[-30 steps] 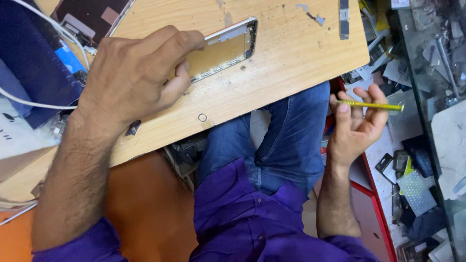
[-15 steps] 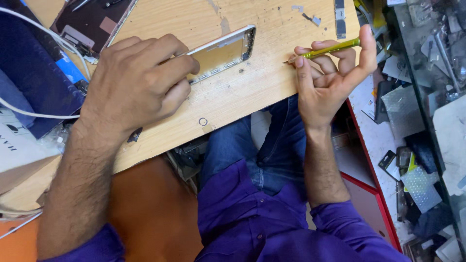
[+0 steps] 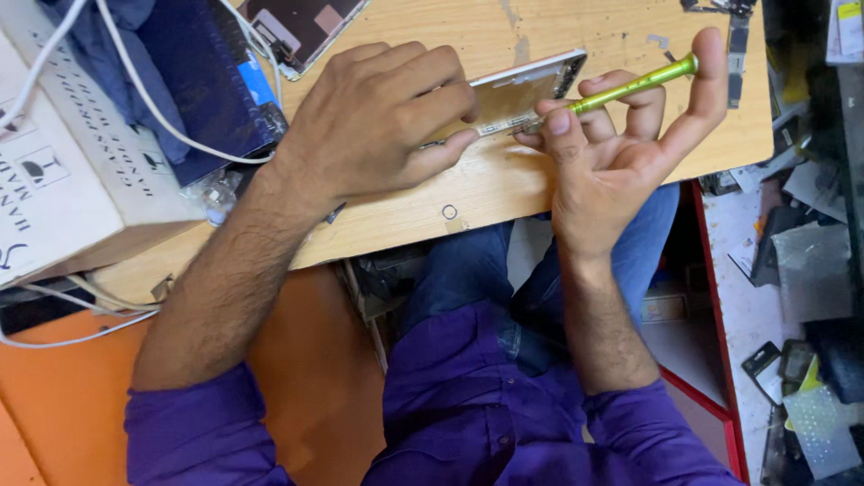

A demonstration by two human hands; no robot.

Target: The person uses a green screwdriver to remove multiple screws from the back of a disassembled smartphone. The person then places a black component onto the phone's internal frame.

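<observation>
An opened phone body (image 3: 522, 90) with a silver frame lies on the wooden tabletop (image 3: 468, 189). My left hand (image 3: 378, 121) rests on it and presses it flat against the wood, covering its left half. My right hand (image 3: 621, 148) holds a thin green screwdriver (image 3: 630, 88) between thumb and fingers, with the index finger on its end cap. The tool's tip sits at the lower right edge of the phone body.
A white cardboard box (image 3: 63, 153) with cables stands at the left, next to a dark blue pouch (image 3: 198, 81). A detached phone screen (image 3: 301, 22) lies at the top. Small parts lie at the table's far right corner (image 3: 733, 36); the floor at right holds scattered packets.
My right hand rose from beside my knee to the tabletop, bringing the green screwdriver to the phone body. My left hand stayed on the phone.
</observation>
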